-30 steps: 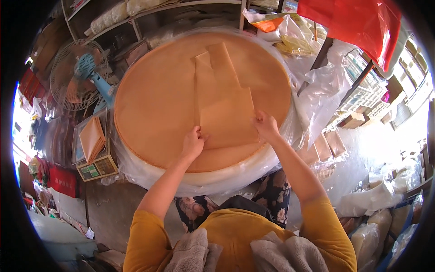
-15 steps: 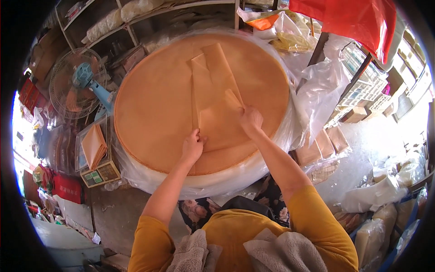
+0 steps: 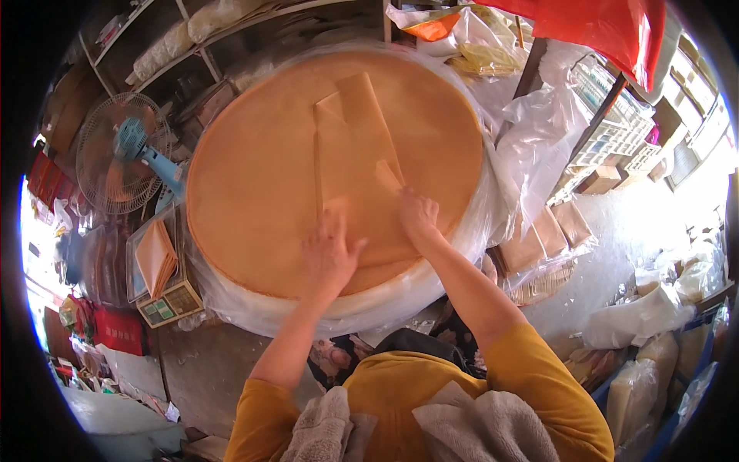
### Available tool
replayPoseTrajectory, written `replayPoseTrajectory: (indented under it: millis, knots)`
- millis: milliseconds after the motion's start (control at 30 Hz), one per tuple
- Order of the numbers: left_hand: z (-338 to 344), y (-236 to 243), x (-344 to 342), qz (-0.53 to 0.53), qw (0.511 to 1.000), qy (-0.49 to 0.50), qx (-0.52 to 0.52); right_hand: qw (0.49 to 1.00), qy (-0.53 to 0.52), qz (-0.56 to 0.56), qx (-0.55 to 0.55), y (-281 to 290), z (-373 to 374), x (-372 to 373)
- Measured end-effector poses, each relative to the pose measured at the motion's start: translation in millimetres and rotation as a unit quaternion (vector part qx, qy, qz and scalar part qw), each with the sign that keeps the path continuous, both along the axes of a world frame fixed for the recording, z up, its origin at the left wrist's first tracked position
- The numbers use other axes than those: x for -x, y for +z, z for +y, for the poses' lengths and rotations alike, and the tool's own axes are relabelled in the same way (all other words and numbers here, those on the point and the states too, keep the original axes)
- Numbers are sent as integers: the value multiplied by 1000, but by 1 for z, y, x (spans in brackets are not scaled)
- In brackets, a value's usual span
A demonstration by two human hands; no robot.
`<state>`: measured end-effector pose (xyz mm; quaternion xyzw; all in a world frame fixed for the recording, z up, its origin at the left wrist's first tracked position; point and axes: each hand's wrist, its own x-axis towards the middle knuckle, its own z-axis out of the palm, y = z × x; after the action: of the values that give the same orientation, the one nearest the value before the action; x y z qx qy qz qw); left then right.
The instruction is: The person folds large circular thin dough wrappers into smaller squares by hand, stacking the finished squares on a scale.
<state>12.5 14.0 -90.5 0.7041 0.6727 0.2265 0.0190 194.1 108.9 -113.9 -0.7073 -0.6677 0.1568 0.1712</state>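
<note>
1. Surface: big round table (image 3: 246, 162), orangey-brown top, clear plastic (image 3: 500, 173) bunched round its rim.
2. Room, L of table: blue-headed fan (image 3: 132, 142), then a box (image 3: 173, 305) w/ folded tan sheets (image 3: 155, 260) on top. Beyond table's far edge: shelf (image 3: 308, 11) w/ bagged stuff. R of table: wrapped tan packs (image 3: 543, 237) low down, white basket (image 3: 612, 131) further off, red plastic (image 3: 604, 35) hanging past the far R edge.
3. Tan sheet (image 3: 350, 142): on the table, partly folded, a bit R of its middle; mostly beyond both hands, running twd table's far side.
4. L hand (image 3: 331, 250): fingers spread, palm down at sheet's near-L part, not gripping; blurry.
5. R hand (image 3: 418, 214): fingers curled at sheet's R edge, by a small turned-up flap; can't tell if pinching.
6. Writing: pale marks on red bag (image 3: 119, 329), L of table, approx. one line; box has green squares on its side.
</note>
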Motion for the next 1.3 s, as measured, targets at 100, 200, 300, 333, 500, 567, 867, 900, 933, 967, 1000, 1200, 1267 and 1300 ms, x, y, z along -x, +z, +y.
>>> replayPoseTrajectory:
  millis: [100, 200, 300, 333, 500, 567, 867, 900, 933, 967, 1000, 1200, 1267, 1300]
  knots:
    - [8, -7, -32, 80, 988, -100, 90, 994, 10, -57, -87, -17, -1, -8]
    - [13, -13, -62, 93, 979, -113, 138, 996, -30, -52, -63, -64, 42, -24]
    - [8, -29, -35, 113, 982, -65, 136, 997, 33, 61, 18, 15, -23, -15]
    - [7, -27, -34, 118, 983, -56, 131, 996, 52, 72, 9, 18, -39, -17]
    - [6, -10, -55, 131, 976, -55, 167, 977, 62, 181, -92, -15, -83, -40]
    - [6, -12, -54, 130, 976, -47, 166, 982, 42, 178, -48, -4, -82, -38]
    - [14, -39, -37, 143, 979, -100, 104, 953, 136, -71, -263, -4, -10, 11]
    - [14, -33, -41, 148, 979, -98, 99, 947, 144, -80, -277, -8, 1, 13]
    - [10, -28, -41, 150, 978, -85, 121, 946, 149, -78, -278, -14, 8, 13]
    - [10, -24, -40, 150, 976, -72, 142, 965, 142, -50, -215, -19, 16, 11]
    - [17, -24, -28, 146, 976, -58, 149, 979, 142, -23, -145, -25, 19, 13]
    - [76, -27, 11, 72, 989, -107, 67, 963, 159, 2, -218, -46, 28, -4]
    - [81, -41, 23, 129, 979, -115, 111, 964, 159, -29, -210, -35, 26, 7]
    - [79, -41, 23, 121, 981, -96, 116, 961, 181, -29, -207, -23, 30, 11]
